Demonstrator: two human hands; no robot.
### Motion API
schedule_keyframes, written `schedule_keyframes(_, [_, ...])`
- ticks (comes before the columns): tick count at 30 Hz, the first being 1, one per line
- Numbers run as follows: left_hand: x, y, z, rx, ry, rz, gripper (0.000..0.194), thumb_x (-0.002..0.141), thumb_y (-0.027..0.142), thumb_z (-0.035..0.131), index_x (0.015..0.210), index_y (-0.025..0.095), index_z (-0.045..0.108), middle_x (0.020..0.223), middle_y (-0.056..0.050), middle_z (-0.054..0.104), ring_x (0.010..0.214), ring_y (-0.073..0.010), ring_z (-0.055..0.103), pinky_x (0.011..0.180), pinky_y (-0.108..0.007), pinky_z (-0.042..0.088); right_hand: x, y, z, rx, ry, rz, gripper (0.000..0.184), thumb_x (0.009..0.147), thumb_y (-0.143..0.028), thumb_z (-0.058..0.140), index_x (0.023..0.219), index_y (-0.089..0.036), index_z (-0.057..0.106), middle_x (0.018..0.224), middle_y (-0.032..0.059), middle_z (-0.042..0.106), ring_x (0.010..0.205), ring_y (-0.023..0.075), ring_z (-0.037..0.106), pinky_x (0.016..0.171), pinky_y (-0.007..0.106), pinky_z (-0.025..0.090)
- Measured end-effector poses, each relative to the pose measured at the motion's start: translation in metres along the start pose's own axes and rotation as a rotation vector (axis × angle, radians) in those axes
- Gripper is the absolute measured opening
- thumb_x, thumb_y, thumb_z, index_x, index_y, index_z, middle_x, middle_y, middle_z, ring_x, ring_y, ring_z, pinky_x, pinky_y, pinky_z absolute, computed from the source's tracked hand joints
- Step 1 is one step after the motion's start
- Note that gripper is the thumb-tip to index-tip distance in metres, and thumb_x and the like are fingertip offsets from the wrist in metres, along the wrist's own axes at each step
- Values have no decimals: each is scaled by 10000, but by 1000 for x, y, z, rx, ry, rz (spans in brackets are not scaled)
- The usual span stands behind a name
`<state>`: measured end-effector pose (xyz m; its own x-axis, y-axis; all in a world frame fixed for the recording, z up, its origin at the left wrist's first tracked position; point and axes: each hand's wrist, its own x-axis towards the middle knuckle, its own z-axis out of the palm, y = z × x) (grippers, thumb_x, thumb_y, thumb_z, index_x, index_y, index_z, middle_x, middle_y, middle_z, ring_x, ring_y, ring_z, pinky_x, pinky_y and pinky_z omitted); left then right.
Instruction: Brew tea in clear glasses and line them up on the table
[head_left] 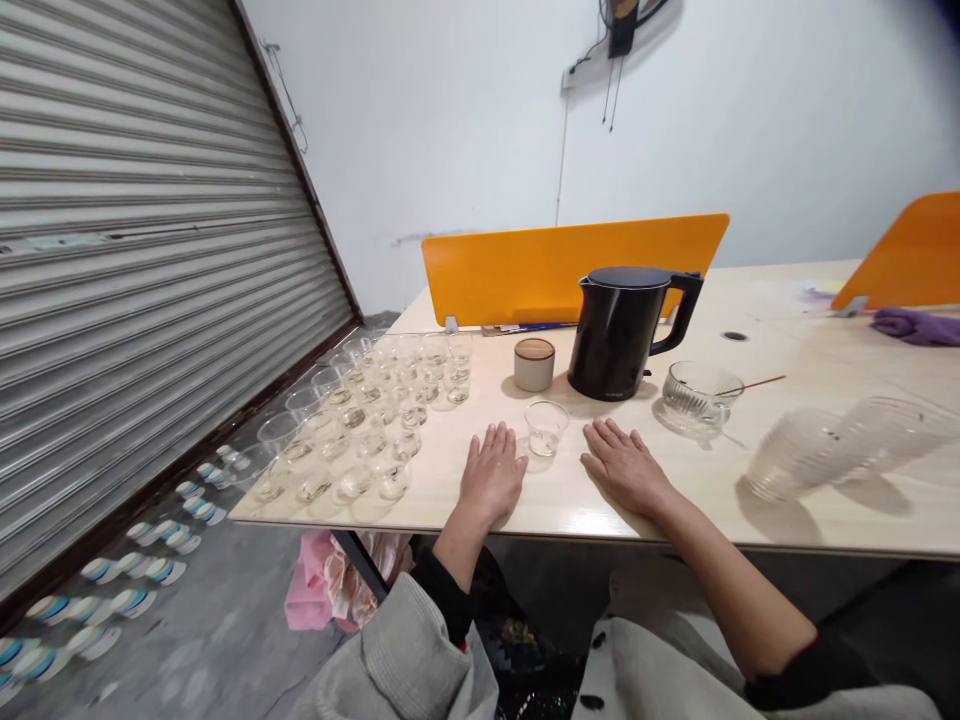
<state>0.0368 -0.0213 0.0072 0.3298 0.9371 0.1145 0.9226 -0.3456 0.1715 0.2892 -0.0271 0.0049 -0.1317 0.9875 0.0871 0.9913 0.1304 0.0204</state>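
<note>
My left hand (491, 475) lies flat, palm down, on the pale wood tabletop (795, 350), and my right hand (626, 465) rests the same way. Neither holds anything. Between them stands a small clear glass cup (546, 428) with a little liquid in it, touching neither hand. Several more glass cups (360, 410) fill the table's left end, close to my left hand. Behind the hands stand a black electric kettle (615, 335) and a lidded beige jar (534, 363). To the right are a ribbed glass pitcher (694, 397) holding a thin stick and a sideways stack of clear cups (832, 445).
An orange divider panel (570, 265) stands along the table's far edge, and a second one (904, 250) stands at the right. A purple cloth (915, 327) lies far right. A metal roller shutter (142, 250) fills the left, with several striped discs (127, 590) on the floor.
</note>
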Motion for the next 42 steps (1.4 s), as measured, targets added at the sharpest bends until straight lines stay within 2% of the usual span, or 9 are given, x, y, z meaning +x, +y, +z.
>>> schedule_keyframes(12, [0, -1, 2, -3, -6, -3, 628, 1072, 430, 218, 1616, 133, 318, 1714, -92, 243, 1605, -252, 164, 1309, -515, 149, -1, 0, 0, 14, 7, 1, 637, 1037, -433, 272, 1597, -156, 396, 1690, 139, 313, 1578, 315, 227, 1250, 591, 218])
schedule_keyframes(25, [0, -1, 1, -9, -6, -1, 628, 1074, 429, 213, 1617, 132, 317, 1714, -100, 235, 1605, -256, 160, 1309, -516, 142, -1, -1, -1, 16, 1, 5, 642, 1040, -429, 268, 1597, -134, 388, 1694, 149, 298, 1581, 314, 218, 1254, 586, 211])
schedule_keyframes(31, [0, -2, 3, 4, 4, 11, 623, 1075, 425, 218, 1615, 134, 321, 1713, -99, 239, 1604, -252, 168, 1307, -511, 148, -2, 1, 3, 75, 70, -12, 622, 1030, -431, 311, 1591, -178, 404, 1668, 140, 369, 1560, 328, 279, 1236, 602, 244])
schedule_keyframes(32, [0, -2, 4, 7, 2, 11, 624, 1074, 423, 219, 1615, 128, 320, 1713, -102, 236, 1604, -255, 169, 1306, -514, 149, -4, 2, -1, 109, 122, -12, 625, 1029, -434, 321, 1595, -182, 397, 1655, 143, 391, 1547, 323, 311, 1229, 579, 277])
schedule_keyframes(34, [1, -3, 6, 13, -14, -2, 623, 1074, 419, 225, 1617, 129, 314, 1715, -103, 226, 1604, -263, 169, 1303, -521, 154, -9, 8, -14, 174, 311, 46, 640, 1033, -438, 324, 1603, -152, 381, 1629, 171, 423, 1513, 312, 369, 1208, 512, 342])
schedule_keyframes(36, [1, -3, 7, 18, -18, -4, 616, 1075, 417, 226, 1620, 141, 311, 1717, -99, 219, 1604, -265, 166, 1302, -522, 153, -15, 21, -37, 185, 555, 167, 652, 1040, -439, 317, 1588, -95, 394, 1594, 213, 450, 1476, 325, 403, 1183, 480, 376])
schedule_keyframes(38, [0, -3, 9, 20, -11, 3, 614, 1077, 415, 226, 1618, 137, 314, 1716, -104, 224, 1604, -270, 164, 1300, -522, 151, -18, 41, -69, 119, 713, 280, 634, 1041, -430, 324, 1550, -73, 448, 1546, 239, 490, 1426, 366, 432, 1151, 525, 391])
schedule_keyframes(40, [0, -3, 9, 17, 7, 5, 618, 1077, 414, 231, 1613, 121, 321, 1713, -114, 231, 1603, -281, 165, 1298, -519, 155, -17, 66, -104, 9, 680, 334, 576, 1036, -409, 360, 1496, -105, 531, 1503, 237, 537, 1351, 412, 476, 1074, 590, 421])
schedule_keyframes(42, [-1, -3, 9, 12, 25, 3, 620, 1076, 410, 242, 1609, 105, 325, 1712, -123, 232, 1602, -293, 167, 1296, -517, 165, -11, 95, -136, -114, 509, 384, 500, 1032, -383, 401, 1390, -121, 631, 1454, 228, 585, 1291, 424, 512, 1016, 601, 428])
